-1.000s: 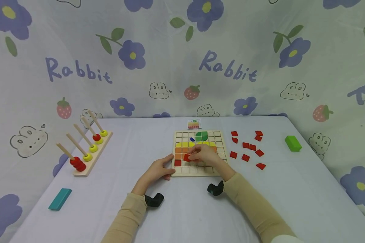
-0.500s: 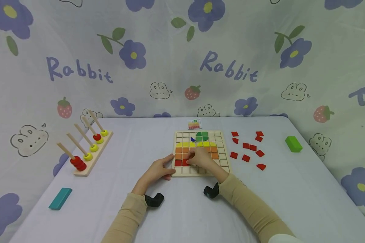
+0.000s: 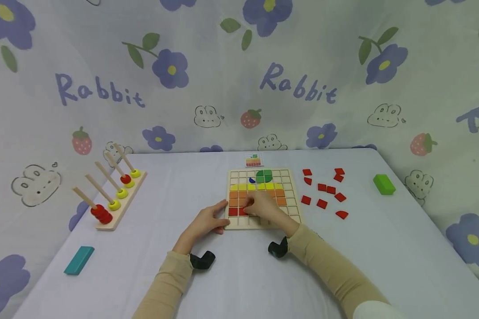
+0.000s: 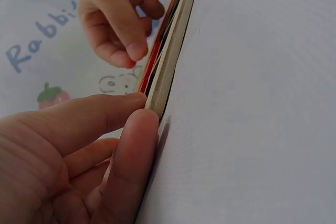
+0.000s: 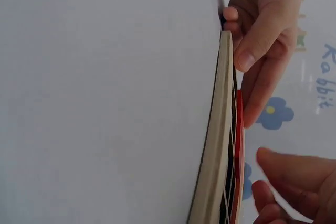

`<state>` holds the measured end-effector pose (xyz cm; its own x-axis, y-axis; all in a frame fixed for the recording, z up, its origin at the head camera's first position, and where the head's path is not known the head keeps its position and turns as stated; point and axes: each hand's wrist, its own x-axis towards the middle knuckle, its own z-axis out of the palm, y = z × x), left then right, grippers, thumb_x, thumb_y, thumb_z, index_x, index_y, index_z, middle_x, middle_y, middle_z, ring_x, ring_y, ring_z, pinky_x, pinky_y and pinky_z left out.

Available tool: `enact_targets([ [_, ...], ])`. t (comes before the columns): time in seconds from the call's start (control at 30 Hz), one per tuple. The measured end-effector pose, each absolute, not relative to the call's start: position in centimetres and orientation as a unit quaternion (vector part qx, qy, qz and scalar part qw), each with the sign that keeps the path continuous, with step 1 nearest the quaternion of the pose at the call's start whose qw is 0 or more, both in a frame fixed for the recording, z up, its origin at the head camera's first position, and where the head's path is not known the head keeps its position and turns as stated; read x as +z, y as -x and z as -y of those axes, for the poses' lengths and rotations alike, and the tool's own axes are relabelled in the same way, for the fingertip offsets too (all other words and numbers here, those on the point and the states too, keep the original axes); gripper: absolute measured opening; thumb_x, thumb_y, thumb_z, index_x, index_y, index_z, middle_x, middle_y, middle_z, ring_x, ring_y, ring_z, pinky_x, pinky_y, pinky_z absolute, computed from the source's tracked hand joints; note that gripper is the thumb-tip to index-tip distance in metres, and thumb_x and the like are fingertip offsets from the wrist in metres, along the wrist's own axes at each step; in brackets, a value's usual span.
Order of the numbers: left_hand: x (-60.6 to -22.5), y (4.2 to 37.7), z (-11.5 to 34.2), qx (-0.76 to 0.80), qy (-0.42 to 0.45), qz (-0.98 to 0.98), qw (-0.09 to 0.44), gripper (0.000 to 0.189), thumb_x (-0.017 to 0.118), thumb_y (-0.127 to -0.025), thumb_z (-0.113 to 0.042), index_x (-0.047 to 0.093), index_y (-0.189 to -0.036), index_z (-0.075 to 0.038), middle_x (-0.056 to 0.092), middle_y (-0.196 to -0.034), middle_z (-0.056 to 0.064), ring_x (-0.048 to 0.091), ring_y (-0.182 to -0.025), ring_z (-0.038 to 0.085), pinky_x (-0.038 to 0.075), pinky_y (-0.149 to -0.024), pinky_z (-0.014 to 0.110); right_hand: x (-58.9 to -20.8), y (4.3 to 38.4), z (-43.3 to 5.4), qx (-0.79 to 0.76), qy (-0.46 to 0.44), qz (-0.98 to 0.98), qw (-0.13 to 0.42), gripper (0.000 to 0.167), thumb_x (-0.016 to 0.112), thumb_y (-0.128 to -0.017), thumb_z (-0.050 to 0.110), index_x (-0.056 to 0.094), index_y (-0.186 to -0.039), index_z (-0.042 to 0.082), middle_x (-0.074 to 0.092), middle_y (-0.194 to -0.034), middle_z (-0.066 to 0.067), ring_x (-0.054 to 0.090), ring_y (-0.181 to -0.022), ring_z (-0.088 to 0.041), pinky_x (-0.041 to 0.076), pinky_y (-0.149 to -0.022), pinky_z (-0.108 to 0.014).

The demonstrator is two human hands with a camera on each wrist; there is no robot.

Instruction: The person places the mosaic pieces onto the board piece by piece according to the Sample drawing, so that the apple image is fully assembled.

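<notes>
A wooden grid board (image 3: pixel 259 227) lies on the table. Its rows hold yellow pieces, orange squares and two red square tiles (image 3: pixel 233 212) in the lower left. My left hand (image 3: pixel 205 221) touches the board's left side, index finger and thumb spread along the edge near the front corner; the left wrist view shows both fingertips right at that corner. Above the second red tile (image 3: pixel 241 212) is my right hand (image 3: pixel 265 209), thumb and fingers bent. Both wrist views show the right fingertips (image 5: pixel 262 156) just off the board's surface with nothing between them.
Several loose red pieces (image 3: pixel 322 204) lie right of the board. A picture card (image 3: pixel 254 160) stands behind it. To the left are a peg stand with red and yellow rings (image 3: pixel 121 195) and a teal block (image 3: pixel 79 260); a green block (image 3: pixel 384 184) sits far right.
The right hand lowered a red tile into the cell beside the first red one, moving slightly left and towards the person. The left hand stayed at the board's edge.
</notes>
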<state>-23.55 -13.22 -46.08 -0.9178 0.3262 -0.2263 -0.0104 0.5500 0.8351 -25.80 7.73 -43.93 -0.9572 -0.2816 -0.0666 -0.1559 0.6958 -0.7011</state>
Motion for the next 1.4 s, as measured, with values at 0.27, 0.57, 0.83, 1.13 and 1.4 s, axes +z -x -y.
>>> enact_targets([
  [0.27, -46.2, 23.6, 13.4, 0.469, -0.086, -0.859, 0.184, 0.071, 0.07, -0.082, -0.019, 0.034, -0.144, -0.014, 0.056, -0.052, 0.003, 0.057, -0.048, 0.012, 0.046, -0.071, 0.023, -41.8, 26.6, -11.9, -0.416, 0.07, -0.906, 0.044, 0.01, 0.071, -0.081, 0.016, 0.069, -0.087, 0.009, 0.06, -0.083, -0.004, 0.052, -0.079, -0.02, 0.042, -0.064, -0.028],
  [0.57, -45.9, 23.5, 13.3, 0.487, -0.103, -0.848, 0.18, 0.07, 0.069, -0.082, -0.014, 0.035, -0.143, -0.007, 0.056, -0.059, 0.002, 0.055, -0.047, 0.009, 0.048, -0.053, 0.023, -41.6, 27.3, -19.8, -0.437, -0.011, -0.899, 0.019, 0.025, 0.066, -0.085, 0.017, 0.065, -0.106, 0.003, 0.06, -0.105, -0.014, 0.052, -0.093, -0.026, 0.044, -0.072, -0.031],
  [0.83, -45.9, 23.5, 13.3, 0.486, -0.094, -0.851, 0.175, 0.07, 0.07, -0.081, -0.014, 0.036, -0.142, -0.008, 0.064, -0.087, 0.008, 0.055, -0.047, 0.01, 0.048, -0.054, 0.024, -42.1, 27.4, -25.8, -0.447, -0.086, -0.89, 0.013, 0.034, 0.06, -0.089, 0.015, 0.058, -0.12, 0.0, 0.055, -0.115, -0.02, 0.051, -0.096, -0.028, 0.044, -0.074, -0.029],
  [1.13, -45.9, 23.4, 13.2, 0.48, -0.093, -0.854, 0.179, 0.07, 0.069, -0.082, -0.014, 0.035, -0.143, -0.009, 0.06, -0.071, 0.005, 0.055, -0.047, 0.01, 0.049, -0.054, 0.024, -42.8, 27.3, -27.7, -0.371, -0.107, -0.921, 0.058, 0.043, 0.061, -0.086, 0.012, 0.053, -0.126, -0.003, 0.051, -0.12, -0.027, 0.049, -0.1, -0.035, 0.045, -0.08, -0.04],
  [1.4, -45.8, 23.3, 13.2, 0.483, -0.099, -0.852, 0.174, 0.069, 0.069, -0.082, -0.013, 0.036, -0.142, -0.008, 0.062, -0.077, 0.007, 0.055, -0.047, 0.011, 0.049, -0.054, 0.024, -43.3, 27.4, -27.9, -0.326, -0.097, -0.939, 0.056, 0.039, 0.062, -0.084, 0.012, 0.057, -0.12, -0.003, 0.052, -0.114, -0.027, 0.05, -0.097, -0.037, 0.046, -0.081, -0.044],
])
